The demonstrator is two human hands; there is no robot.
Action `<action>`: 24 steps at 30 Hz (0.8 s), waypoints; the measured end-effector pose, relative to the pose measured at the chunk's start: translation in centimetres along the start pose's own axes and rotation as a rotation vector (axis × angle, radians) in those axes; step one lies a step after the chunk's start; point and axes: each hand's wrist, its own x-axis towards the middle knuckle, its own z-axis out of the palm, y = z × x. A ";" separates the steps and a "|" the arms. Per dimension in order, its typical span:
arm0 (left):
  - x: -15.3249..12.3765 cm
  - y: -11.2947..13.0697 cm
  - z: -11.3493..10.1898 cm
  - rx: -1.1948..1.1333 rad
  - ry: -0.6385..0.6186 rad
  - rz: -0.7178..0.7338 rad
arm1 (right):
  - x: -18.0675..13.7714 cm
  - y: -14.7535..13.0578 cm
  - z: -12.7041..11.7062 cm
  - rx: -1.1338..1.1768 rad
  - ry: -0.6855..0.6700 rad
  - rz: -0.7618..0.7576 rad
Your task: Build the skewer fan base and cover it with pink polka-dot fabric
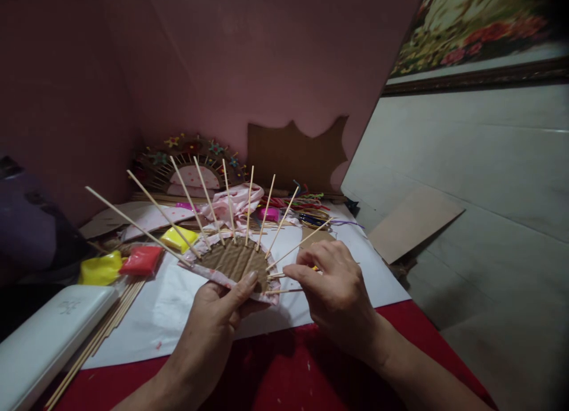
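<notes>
Cardboard half-disc [235, 263] fringed with sticks [185, 192], held over the table [438, 334] by left hand [217, 316], most fingers hidden beneath. Right hand [335, 286] pinches one stick [276, 275], its outer end lost behind the fingers.

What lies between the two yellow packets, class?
In the head view, a red packet lies between the nearer yellow packet and the farther yellow packet; a stick from the held cardboard piece also crosses the picture there.

Seemingly a home: framed wall painting [482, 35]
</notes>
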 end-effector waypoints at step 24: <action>-0.2 0.4 0.1 0.042 0.011 0.012 | 0.0 0.0 -0.5 0.005 0.077 0.052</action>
